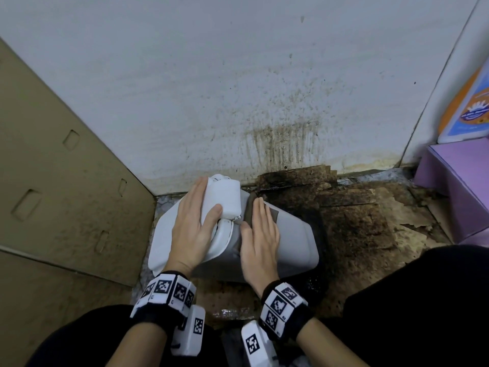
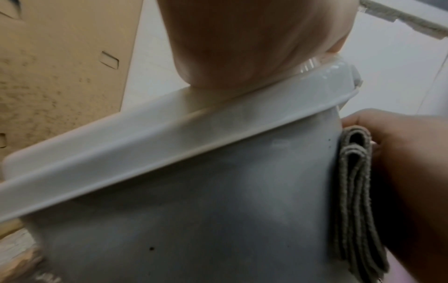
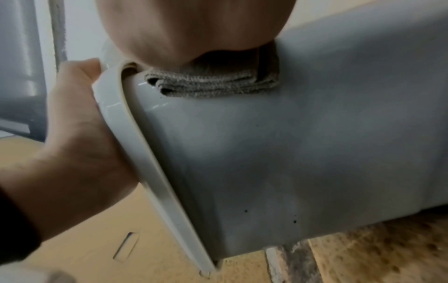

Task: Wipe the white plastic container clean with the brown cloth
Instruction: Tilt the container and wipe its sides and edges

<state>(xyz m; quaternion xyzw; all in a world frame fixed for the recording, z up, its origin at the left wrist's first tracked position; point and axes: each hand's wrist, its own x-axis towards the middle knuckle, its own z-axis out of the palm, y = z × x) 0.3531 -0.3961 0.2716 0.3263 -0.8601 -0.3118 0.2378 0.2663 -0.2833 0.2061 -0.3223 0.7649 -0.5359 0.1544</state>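
The white plastic container (image 1: 293,242) lies on its side on the floor, rim and lid end to the left. My left hand (image 1: 195,223) grips that end, fingers over the white lid flap (image 1: 223,197) and thumb on its near side; the right wrist view shows the left hand (image 3: 72,134) curled round the rim. My right hand (image 1: 260,234) lies flat on the folded brown cloth (image 1: 273,214) and presses it onto the container's upper side. The folded cloth (image 3: 213,86) shows under the palm beside the rim. Small dark specks dot the container wall (image 2: 194,210).
A tall cardboard box (image 1: 66,181) stands close on the left. The white wall (image 1: 264,88) behind is spattered brown. Stained, torn cardboard (image 1: 357,221) covers the floor to the right. A purple box (image 1: 455,186) stands at far right, under a colourful package (image 1: 468,102).
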